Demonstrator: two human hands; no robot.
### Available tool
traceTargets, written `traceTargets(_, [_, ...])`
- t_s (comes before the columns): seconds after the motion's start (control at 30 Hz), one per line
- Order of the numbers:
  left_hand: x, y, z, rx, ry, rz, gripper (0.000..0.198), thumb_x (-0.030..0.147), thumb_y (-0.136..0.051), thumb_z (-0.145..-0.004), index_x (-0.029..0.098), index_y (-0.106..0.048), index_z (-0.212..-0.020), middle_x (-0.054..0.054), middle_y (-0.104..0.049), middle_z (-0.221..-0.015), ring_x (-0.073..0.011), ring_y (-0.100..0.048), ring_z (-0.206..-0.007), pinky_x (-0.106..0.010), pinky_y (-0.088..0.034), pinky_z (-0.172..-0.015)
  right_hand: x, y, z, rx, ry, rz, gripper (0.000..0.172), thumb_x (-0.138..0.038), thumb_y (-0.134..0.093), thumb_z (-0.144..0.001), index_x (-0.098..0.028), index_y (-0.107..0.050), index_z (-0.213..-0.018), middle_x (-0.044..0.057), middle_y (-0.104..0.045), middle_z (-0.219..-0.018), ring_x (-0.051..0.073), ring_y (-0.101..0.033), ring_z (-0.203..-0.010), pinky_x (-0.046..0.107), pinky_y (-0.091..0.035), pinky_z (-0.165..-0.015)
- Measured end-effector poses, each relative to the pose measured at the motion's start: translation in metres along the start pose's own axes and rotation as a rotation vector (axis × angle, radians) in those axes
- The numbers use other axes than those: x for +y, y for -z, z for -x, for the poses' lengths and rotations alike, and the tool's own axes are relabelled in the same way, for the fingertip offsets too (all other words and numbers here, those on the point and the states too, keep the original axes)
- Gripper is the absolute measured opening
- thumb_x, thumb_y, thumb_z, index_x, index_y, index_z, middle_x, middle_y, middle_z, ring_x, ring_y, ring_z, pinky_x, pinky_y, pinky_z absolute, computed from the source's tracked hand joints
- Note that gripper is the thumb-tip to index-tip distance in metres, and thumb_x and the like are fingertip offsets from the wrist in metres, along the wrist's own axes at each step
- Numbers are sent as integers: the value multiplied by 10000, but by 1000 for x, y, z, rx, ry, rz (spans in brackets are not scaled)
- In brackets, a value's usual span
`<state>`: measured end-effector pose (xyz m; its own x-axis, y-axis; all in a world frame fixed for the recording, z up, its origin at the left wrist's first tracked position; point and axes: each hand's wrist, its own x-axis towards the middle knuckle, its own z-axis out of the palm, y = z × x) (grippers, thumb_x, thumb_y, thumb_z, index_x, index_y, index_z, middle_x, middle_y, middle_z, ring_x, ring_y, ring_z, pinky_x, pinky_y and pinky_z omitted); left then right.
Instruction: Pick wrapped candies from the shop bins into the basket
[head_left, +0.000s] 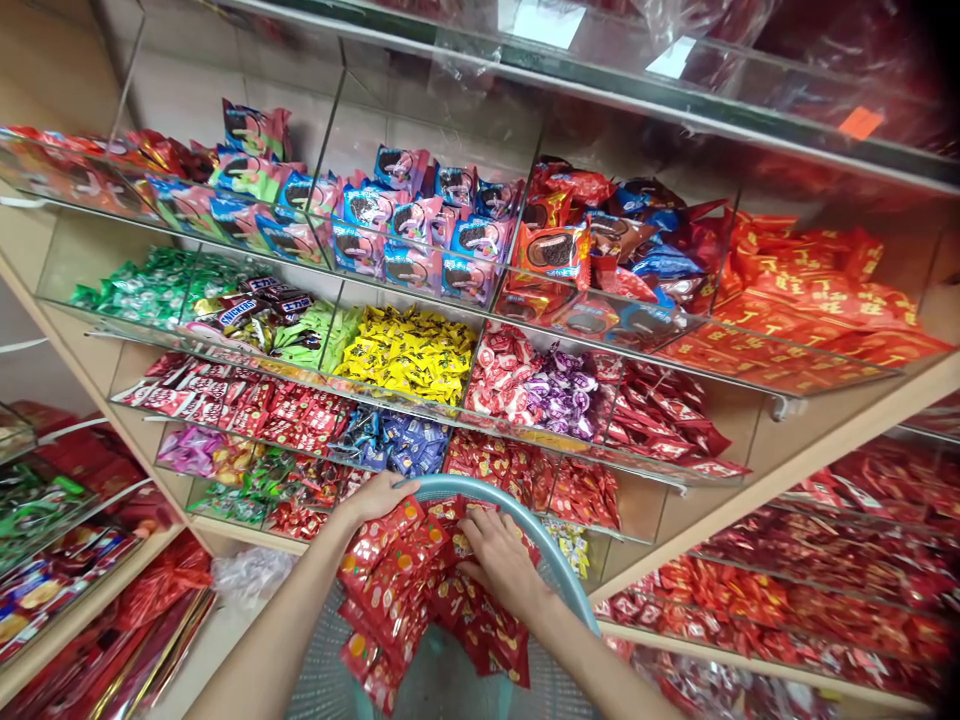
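A light blue plastic basket (574, 570) is tilted towards the lowest shelves, with red candy packets (397, 570) inside it along the near and far walls. My left hand (381, 497) is closed over the basket's upper left rim, its fingers partly hidden. Inside the basket, my right hand (499, 560) presses into the red packets with its fingers curled over some of them. Part of the basket's floor shows between the packets. Just behind the rim, similar red packets (487, 465) fill a shelf compartment.
Clear-fronted shelves hold yellow sweets (409, 355), purple sweets (562, 390), cookie packs (427, 225) and orange-red packets (806, 280). A wooden side panel (750, 495) slants down at the right. More stocked shelves stand on both sides. A clear plastic bag (251, 575) lies at lower left.
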<state>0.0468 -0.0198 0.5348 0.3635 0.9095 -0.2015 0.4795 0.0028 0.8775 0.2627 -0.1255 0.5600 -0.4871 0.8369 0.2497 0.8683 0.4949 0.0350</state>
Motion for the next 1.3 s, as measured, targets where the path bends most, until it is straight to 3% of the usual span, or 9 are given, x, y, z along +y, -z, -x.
traceTargets(0.27, [-3, 0, -2, -1, -27, -57, 455, 589, -419, -634, 147, -494, -557, 48, -393, -463, -81, -329, -441, -189, -237, -439, 5, 2, 5, 9, -9, -32, 291, -347, -588, -689, -214, -461, -913, 24, -484, -910, 193, -436, -854, 313, -333, -707])
traceTargets(0.53, [-2, 0, -2, -20, -32, -42, 460, 598, -417, -632, 149, -488, -565, 46, -412, -484, -84, -343, -457, -189, -259, -450, -3, -6, -3, 39, 19, -53, 205, -338, -541, -732, -202, -461, -864, 20, -489, -870, 173, -448, -821, 299, -336, -707])
traceTargets(0.87, [-5, 1, -3, -24, -10, -45, 485, 624, -427, -607, 147, -505, -574, 38, -437, -486, -89, -359, -451, -192, -256, -449, 12, 16, 29, 87, -145, -217, 287, -312, -452, -787, -226, -422, -1059, 67, -473, -1042, 202, -445, -945, 345, -362, -767])
traceTargets(0.97, [-3, 1, -3, -35, -3, -27, 492, 626, -420, -610, 144, -517, -587, 36, -450, -488, -89, -362, -446, -193, -255, -449, 16, 13, 48, 110, -226, -189, 402, -345, -492, -752, -235, -388, -1124, 87, -417, -1144, 227, -400, -1034, 378, -339, -821])
traceTargets(1.13, [-5, 0, -3, -18, 2, -43, 493, 620, -417, -622, 142, -539, -606, 26, -496, -513, -103, -409, -471, -195, -263, -459, 13, 4, 74, 61, -308, -61, 781, -417, -610, -621, -259, -210, -1273, 102, -212, -1325, 286, -242, -1178, 445, -278, -885])
traceTargets(1.3, [-6, 0, -4, -30, 14, -48, 507, 620, -415, -624, 137, -567, -636, 19, -527, -527, -115, -439, -483, -198, -271, -465, 16, -2, 81, 20, -351, -22, 775, -397, -588, -648, -258, -174, -1288, 103, -194, -1336, 274, -237, -1187, 442, -284, -889])
